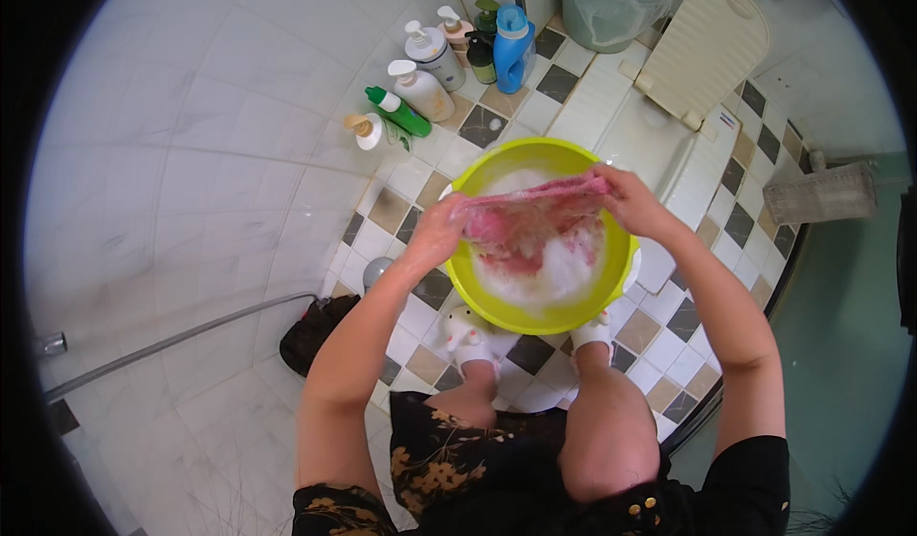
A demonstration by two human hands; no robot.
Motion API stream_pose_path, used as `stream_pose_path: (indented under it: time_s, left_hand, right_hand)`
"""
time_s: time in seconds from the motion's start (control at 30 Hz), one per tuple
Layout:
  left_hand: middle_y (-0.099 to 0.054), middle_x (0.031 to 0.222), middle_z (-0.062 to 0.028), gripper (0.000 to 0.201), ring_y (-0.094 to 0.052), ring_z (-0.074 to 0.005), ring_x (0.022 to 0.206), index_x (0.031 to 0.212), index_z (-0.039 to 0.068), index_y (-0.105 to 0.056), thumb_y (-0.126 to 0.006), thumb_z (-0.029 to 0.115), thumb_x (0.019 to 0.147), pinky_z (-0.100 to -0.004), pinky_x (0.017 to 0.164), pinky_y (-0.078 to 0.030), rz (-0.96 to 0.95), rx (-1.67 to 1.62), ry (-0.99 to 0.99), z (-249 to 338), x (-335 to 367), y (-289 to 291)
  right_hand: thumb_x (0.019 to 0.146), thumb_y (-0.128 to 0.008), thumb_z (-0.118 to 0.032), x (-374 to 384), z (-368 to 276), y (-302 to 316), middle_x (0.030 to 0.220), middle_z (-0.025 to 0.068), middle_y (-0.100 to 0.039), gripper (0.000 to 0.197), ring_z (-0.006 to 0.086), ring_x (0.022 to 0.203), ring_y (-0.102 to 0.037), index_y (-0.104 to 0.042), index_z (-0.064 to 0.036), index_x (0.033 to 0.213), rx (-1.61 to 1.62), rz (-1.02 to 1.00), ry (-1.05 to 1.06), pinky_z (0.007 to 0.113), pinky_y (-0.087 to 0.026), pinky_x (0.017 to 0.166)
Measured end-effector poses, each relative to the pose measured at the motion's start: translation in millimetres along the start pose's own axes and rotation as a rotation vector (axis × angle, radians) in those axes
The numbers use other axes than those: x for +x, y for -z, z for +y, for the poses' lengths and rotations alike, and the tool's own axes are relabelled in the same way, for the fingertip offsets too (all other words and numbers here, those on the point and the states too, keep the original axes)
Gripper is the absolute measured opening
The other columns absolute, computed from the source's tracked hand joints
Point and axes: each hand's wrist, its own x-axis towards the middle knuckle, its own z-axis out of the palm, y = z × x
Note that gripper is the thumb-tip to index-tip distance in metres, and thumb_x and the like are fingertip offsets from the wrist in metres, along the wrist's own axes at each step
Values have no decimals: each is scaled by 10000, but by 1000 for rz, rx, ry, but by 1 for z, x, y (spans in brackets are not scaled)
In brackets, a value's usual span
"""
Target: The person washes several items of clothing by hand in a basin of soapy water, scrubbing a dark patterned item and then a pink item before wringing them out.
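Note:
A wet pink cloth (535,195) is stretched between my two hands over a lime-green basin (530,321). My left hand (437,230) grips its left end near the basin's rim, fingers closed. At the other end, my right hand (626,202) pinches the cloth's right corner. The cloth's upper edge is pulled nearly straight, and its lower part hangs into the basin. White suds (554,273) fill much of the basin, and reddish-pink fabric shows among them. How much cloth lies under the foam is hidden.
Several pump bottles (420,92) and a blue jug-shaped bottle (514,51) line the left wall. A white squat toilet (645,144) with a raised beige lid (707,53) lies beyond the basin. A lined bin (611,10) stands farther back. My slippers (468,331) are close to the basin.

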Motion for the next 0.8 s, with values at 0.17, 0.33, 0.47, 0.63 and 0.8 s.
stream_pose_path:
  time_s: [0.17,0.33,0.47,0.63,0.8]
  left_hand:
    - [-600,838,-129,179,-576,-226,793,1009,13,-551,-498,38,839,-329,726,-458,239,-159,-210,117,-51,52]
    - [-592,887,-39,198,-534,-105,818,1050,-3,-559,-485,19,867,-254,736,-441,409,-250,-365,208,-101,96]
    - [-585,919,-24,207,-509,-78,799,1081,-8,-561,-485,34,893,-231,704,-425,522,-387,-468,251,-122,115]
    - [-581,955,-21,210,-497,-66,774,1110,11,-546,-470,27,914,-232,690,-426,597,-596,-463,258,-123,86]
    - [-618,881,-60,175,-578,-133,759,1050,22,-567,-468,45,907,-283,669,-470,433,-377,-268,156,-71,31]
  right_hand:
    - [810,-522,7,-32,-118,26,870,35,-577,242,106,873,-526,-558,-28,1046,-15,74,228,257,-445,809]
    - [842,-526,-15,-70,-228,38,931,-10,-568,207,77,891,-518,-564,-27,1044,135,150,334,239,-431,822]
    - [858,-552,-44,-89,-277,44,975,-8,-576,224,61,929,-517,-554,-20,1081,174,232,580,233,-429,841]
    - [855,-553,-26,-86,-267,22,972,5,-576,234,68,925,-532,-556,-26,1089,329,335,655,233,-439,831]
    - [872,-509,-29,-35,-149,-29,916,54,-559,163,169,874,-561,-560,-28,1027,128,248,458,291,-466,778]
